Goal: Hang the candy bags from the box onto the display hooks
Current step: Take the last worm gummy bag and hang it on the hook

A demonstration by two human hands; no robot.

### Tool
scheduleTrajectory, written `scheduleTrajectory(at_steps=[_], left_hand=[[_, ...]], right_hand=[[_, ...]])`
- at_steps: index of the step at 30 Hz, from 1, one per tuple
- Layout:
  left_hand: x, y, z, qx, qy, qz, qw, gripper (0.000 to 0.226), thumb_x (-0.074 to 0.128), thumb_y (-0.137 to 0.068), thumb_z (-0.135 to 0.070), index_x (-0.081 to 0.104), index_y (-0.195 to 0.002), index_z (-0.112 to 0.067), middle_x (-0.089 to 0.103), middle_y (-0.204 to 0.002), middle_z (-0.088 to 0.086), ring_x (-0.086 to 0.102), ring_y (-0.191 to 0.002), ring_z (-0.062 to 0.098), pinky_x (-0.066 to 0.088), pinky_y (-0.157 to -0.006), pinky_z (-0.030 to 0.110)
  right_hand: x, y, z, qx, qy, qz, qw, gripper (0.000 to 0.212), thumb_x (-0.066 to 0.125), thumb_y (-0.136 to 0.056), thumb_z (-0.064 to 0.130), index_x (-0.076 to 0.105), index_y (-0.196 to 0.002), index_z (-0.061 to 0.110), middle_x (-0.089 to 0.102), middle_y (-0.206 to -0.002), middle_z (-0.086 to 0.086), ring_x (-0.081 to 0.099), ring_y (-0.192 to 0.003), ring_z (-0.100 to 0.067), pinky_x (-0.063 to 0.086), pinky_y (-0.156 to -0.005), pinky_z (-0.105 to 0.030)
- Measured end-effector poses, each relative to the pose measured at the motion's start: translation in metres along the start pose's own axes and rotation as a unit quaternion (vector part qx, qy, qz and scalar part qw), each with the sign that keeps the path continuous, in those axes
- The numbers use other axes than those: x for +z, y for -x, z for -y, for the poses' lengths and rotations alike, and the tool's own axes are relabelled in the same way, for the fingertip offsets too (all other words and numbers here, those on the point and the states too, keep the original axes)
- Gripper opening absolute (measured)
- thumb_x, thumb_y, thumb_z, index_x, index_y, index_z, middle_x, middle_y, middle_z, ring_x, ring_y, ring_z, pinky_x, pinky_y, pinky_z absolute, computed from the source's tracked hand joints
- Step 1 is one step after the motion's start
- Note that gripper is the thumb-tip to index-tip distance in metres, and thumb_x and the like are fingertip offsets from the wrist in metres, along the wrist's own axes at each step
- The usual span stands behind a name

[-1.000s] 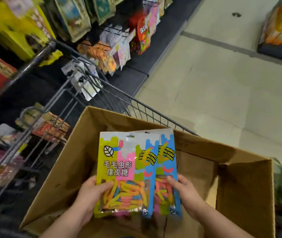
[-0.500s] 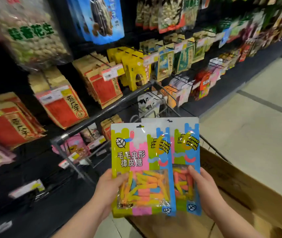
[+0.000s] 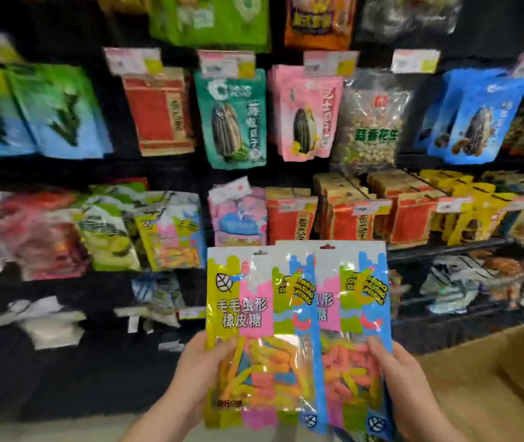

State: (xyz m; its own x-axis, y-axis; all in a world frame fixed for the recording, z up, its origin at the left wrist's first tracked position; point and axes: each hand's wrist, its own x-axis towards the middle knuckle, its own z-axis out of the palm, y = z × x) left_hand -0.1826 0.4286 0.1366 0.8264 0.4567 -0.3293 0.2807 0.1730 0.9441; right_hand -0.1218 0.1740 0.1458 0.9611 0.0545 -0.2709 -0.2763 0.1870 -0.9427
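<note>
Up from the box (image 3: 490, 397) — left hand (image 3: 201, 374), right hand (image 3: 405, 378) grip lifted candy bags (image 3: 263, 314).

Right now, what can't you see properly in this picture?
Head view:
- Candy bags: count unclear, they overlap.
- Display hooks: hidden behind hanging packets.
- Cardboard box: cut off by the frame's edge, inside unseen.
- Left shelf packets: blurred by motion.

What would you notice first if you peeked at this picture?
The bright candy bags of gummy worms, fanned out front and centre, gripped by the left hand and right hand. Behind them hang rows of snack packets on a dark wall, and a cardboard box sits at the lower right.
</note>
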Motion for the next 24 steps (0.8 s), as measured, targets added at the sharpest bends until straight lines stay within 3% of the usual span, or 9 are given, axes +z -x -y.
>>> scheduleTrajectory(at_steps=[2,3,6,9,13,16,19,21,24], left_hand=[[-0.047,0.006,-0.001,0.005,0.000,-0.040,0.999,0.015,0.071,-0.083,-0.016,0.073,-0.097,-0.014,0.077,-0.092,0.008,0.071,-0.092,0.030,0.052,-0.092,0.049],[-0.068,0.010,-0.002,0.005,0.004,-0.062,0.998,0.013,0.072,-0.083,-0.015,0.073,-0.096,-0.014,0.077,-0.090,0.008,0.071,-0.092,0.031,0.052,-0.093,0.051],[-0.123,0.020,-0.001,0.005,0.011,-0.108,0.994,0.026,0.075,-0.069,-0.023,0.073,-0.092,-0.012,0.077,-0.088,0.009,0.072,-0.089,0.032,0.054,-0.090,0.050],[-0.162,0.023,0.003,0.005,0.007,-0.146,0.989,0.036,0.074,-0.058,-0.032,0.074,-0.090,-0.014,0.076,-0.089,0.008,0.072,-0.087,0.028,0.053,-0.091,0.049],[-0.194,0.019,0.013,-0.010,0.029,-0.191,0.981,0.038,0.076,-0.056,-0.030,0.074,-0.091,-0.013,0.077,-0.087,0.007,0.072,-0.085,0.029,0.053,-0.090,0.049],[-0.213,0.012,0.016,-0.020,0.049,-0.210,0.976,0.033,0.080,-0.061,-0.022,0.072,-0.092,-0.012,0.077,-0.089,0.010,0.071,-0.085,0.030,0.053,-0.089,0.050],[-0.234,-0.001,0.014,-0.024,0.068,-0.232,0.970,0.025,0.080,-0.070,-0.015,0.071,-0.093,-0.011,0.076,-0.091,0.014,0.071,-0.087,0.032,0.053,-0.090,0.053],[-0.247,-0.012,0.010,-0.018,0.064,-0.248,0.967,0.026,0.079,-0.067,-0.017,0.071,-0.092,-0.012,0.076,-0.090,0.013,0.070,-0.088,0.033,0.052,-0.091,0.053],[-0.264,-0.032,0.001,-0.019,0.077,-0.269,0.960,0.011,0.068,-0.082,-0.001,0.070,-0.091,-0.008,0.073,-0.090,0.018,0.067,-0.085,0.034,0.051,-0.090,0.050]], right_hand=[[0.042,0.009,-0.007,0.004,-0.003,0.042,0.999,0.020,0.051,-0.092,0.008,0.060,-0.092,-0.010,0.069,-0.057,-0.018,0.066,-0.045,-0.026,0.055,-0.040,-0.036],[0.062,0.016,-0.009,0.005,0.000,0.069,0.998,0.020,0.052,-0.092,0.009,0.060,-0.090,-0.009,0.068,-0.055,-0.017,0.065,-0.041,-0.023,0.052,-0.036,-0.030],[0.112,0.026,-0.020,-0.003,0.025,0.129,0.991,0.045,0.072,-0.076,0.033,0.063,-0.094,-0.007,0.072,-0.070,-0.021,0.068,-0.052,-0.026,0.057,-0.047,-0.035],[0.144,0.027,-0.031,0.004,0.066,0.152,0.986,0.025,0.055,-0.092,0.013,0.062,-0.093,-0.011,0.072,-0.065,-0.018,0.067,-0.050,-0.023,0.055,-0.044,-0.029],[0.182,0.021,-0.042,0.012,0.114,0.167,0.979,0.025,0.055,-0.094,0.018,0.066,-0.100,-0.003,0.073,-0.089,-0.025,0.069,-0.083,-0.044,0.056,-0.079,-0.054],[0.206,0.006,-0.049,0.019,0.139,0.177,0.974,0.022,0.057,-0.094,0.025,0.069,-0.097,0.007,0.073,-0.095,-0.022,0.066,-0.094,-0.046,0.052,-0.087,-0.058],[0.229,-0.014,-0.056,0.031,0.158,0.190,0.969,0.021,0.054,-0.095,0.023,0.070,-0.100,0.009,0.075,-0.093,-0.015,0.072,-0.085,-0.032,0.059,-0.069,-0.038],[0.245,-0.032,-0.062,0.035,0.167,0.199,0.965,0.023,0.052,-0.096,0.023,0.070,-0.100,0.008,0.074,-0.095,-0.015,0.071,-0.079,-0.023,0.055,-0.057,-0.025],[0.272,-0.058,-0.070,0.055,0.164,0.199,0.965,0.023,0.051,-0.097,0.023,0.067,-0.101,0.007,0.073,-0.094,-0.011,0.068,-0.078,-0.020,0.050,-0.050,-0.017]])
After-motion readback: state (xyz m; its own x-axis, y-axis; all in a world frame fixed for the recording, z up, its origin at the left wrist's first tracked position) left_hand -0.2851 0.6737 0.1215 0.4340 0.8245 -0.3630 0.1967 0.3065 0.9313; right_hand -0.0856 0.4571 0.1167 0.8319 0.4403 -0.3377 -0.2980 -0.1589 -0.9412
